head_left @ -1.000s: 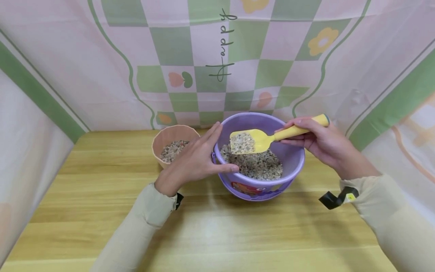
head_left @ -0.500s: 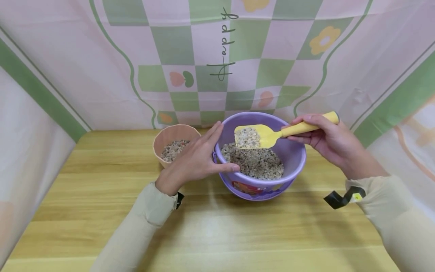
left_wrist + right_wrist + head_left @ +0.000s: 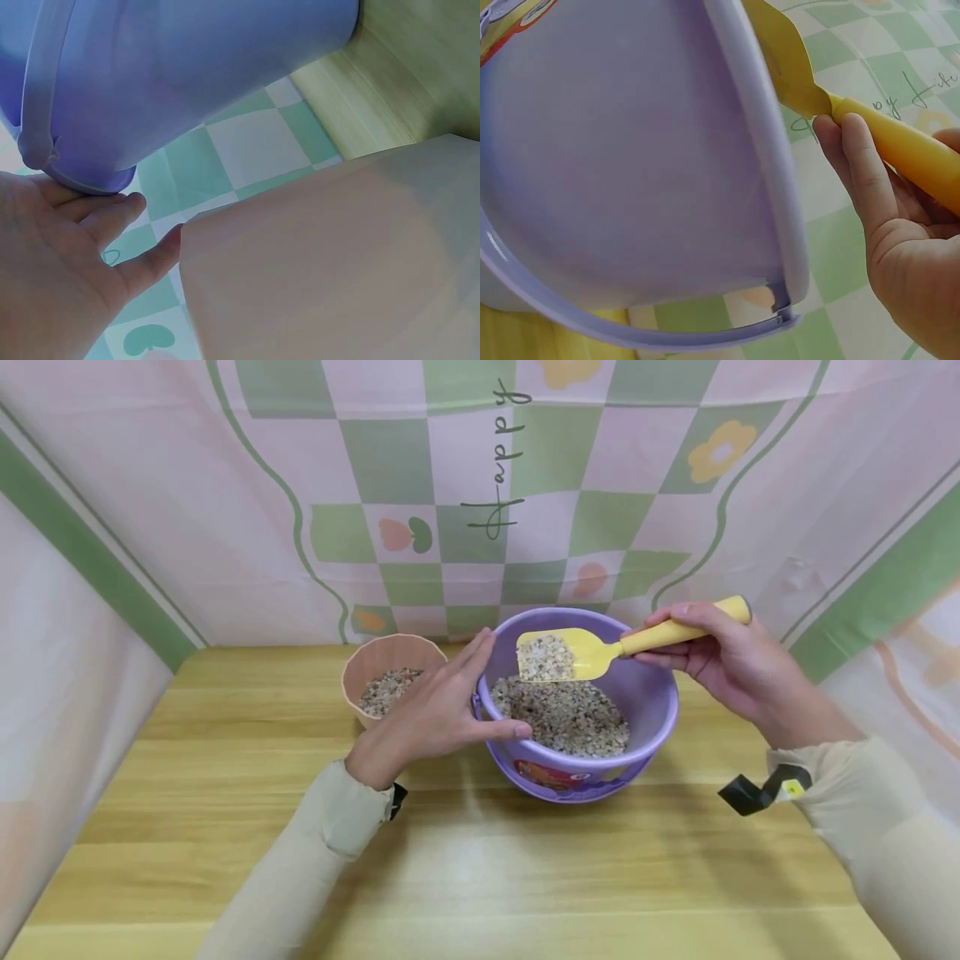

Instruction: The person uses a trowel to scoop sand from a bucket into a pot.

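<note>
My right hand [image 3: 738, 670] grips the yellow handle of a small shovel [image 3: 591, 652]. Pale coarse grit [image 3: 546, 658] lies heaped on the blade's front part, held level above the bucket. The purple bucket [image 3: 654, 727] stands on the table with more grit [image 3: 570, 718] inside. My left hand [image 3: 427, 714] rests on the bucket's left rim, fingers straight and thumb stretched along the front edge. In the left wrist view, the left fingertips [image 3: 133, 201] are right at the bucket rim. Behind the left hand stands a peach-coloured fluted bowl [image 3: 362, 670], partly hidden, containing mixed grit [image 3: 386, 690].
A wooden table [image 3: 465, 877] carries both containers near its back edge. Printed cloth [image 3: 465, 477] hangs behind and at both sides. The bucket's purple handle [image 3: 645, 337] hangs down around its front.
My right hand has lifted the loaded shovel slightly up and to the right above the bucket. My left hand stays on the rim.
</note>
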`<state>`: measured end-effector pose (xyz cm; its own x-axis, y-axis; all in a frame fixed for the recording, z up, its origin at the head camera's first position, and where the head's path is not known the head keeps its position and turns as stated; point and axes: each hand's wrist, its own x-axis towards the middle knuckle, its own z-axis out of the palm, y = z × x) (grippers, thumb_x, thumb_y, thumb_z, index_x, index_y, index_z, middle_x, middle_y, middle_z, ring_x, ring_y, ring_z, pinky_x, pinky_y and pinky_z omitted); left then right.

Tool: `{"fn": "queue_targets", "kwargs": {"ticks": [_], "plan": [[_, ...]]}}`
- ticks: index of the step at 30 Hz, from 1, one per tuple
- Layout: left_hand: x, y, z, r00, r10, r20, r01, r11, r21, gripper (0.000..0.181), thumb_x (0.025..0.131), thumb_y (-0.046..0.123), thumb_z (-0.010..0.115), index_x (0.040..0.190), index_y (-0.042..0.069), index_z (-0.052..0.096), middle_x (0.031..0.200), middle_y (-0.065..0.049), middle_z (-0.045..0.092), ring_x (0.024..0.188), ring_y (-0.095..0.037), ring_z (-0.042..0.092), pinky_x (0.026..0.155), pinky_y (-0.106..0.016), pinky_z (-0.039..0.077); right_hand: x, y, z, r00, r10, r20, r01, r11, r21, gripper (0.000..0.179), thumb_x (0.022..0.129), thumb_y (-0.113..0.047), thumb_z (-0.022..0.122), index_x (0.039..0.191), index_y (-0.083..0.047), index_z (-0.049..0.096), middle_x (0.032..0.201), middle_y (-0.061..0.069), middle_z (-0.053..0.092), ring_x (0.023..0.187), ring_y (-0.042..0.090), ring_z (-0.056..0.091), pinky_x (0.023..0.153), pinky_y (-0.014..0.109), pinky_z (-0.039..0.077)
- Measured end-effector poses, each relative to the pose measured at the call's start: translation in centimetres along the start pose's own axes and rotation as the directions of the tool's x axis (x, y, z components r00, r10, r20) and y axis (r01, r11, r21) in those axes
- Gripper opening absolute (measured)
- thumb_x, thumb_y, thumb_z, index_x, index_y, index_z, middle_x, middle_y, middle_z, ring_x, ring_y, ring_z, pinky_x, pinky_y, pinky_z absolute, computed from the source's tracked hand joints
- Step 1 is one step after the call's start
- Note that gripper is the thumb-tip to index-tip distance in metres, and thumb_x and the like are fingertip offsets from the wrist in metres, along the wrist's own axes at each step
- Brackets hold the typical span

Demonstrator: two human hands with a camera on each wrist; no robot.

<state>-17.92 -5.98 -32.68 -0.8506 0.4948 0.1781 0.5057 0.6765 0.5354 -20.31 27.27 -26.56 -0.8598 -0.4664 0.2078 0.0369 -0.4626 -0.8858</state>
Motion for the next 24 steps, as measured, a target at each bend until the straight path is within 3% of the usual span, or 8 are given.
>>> {"fn": "queue_targets", "kwargs": {"ticks": [7, 12, 19, 24], "plan": [[-0.4, -0.1, -0.1, 1.0, -0.017, 0.005, 0.017, 1.0, -0.001, 0.119, 0.073, 0.089, 0.052, 0.159, 0.028, -0.001, 0.165, 0.006, 0.007, 0.146, -0.019, 0.027, 0.115, -0.041, 0.033, 0.5, -0.6, 0.4, 1.0, -0.001, 0.012, 0.002, 1.0, -0.028, 0.035, 0.105, 0.005, 0.034, 0.107, 0.019, 0.066, 0.103, 0.028, 0.07, 0.102, 0.041, 0.069, 0.084, 0.045, 0.056], [-0.7, -0.3, -0.4, 1.0, 0.001, 0.02, -0.002, 1.0, 0.017, 0.116, 0.076, 0.087, 0.051, 0.16, 0.024, 0.001, 0.166, 0.004, 0.008, 0.148, -0.019, 0.023, 0.116, -0.042, 0.03, 0.7, -1.0, 0.7, 1.0, -0.008, 0.026, 0.009, 0.999, -0.038, 0.036, 0.105, 0.005, 0.034, 0.106, 0.019, 0.067, 0.103, 0.029, 0.069, 0.101, 0.041, 0.069, 0.083, 0.046, 0.056], [-1.4, -0.9, -1.3, 0.998, -0.045, 0.033, 0.044, 0.998, 0.035, 0.114, 0.077, 0.088, 0.048, 0.161, 0.022, 0.006, 0.166, 0.003, 0.009, 0.15, -0.016, 0.016, 0.118, -0.045, 0.025, 1.5, -1.8, 0.7, 0.988, 0.01, 0.155, -0.013, 1.0, 0.016, 0.04, 0.105, 0.006, 0.026, 0.108, 0.023, 0.062, 0.107, 0.037, 0.066, 0.105, 0.046, 0.065, 0.087, 0.048, 0.053], [-2.3, -2.1, -2.2, 0.998, -0.065, 0.013, 0.065, 0.997, 0.035, 0.113, 0.081, 0.083, 0.05, 0.161, 0.015, 0.009, 0.166, -0.002, 0.01, 0.15, -0.017, 0.014, 0.118, -0.043, 0.024, 1.6, -2.1, 1.6, 0.996, -0.002, 0.091, 0.003, 1.0, -0.013, 0.037, 0.105, 0.005, 0.031, 0.106, 0.023, 0.064, 0.103, 0.036, 0.067, 0.102, 0.047, 0.066, 0.085, 0.048, 0.054]]}}
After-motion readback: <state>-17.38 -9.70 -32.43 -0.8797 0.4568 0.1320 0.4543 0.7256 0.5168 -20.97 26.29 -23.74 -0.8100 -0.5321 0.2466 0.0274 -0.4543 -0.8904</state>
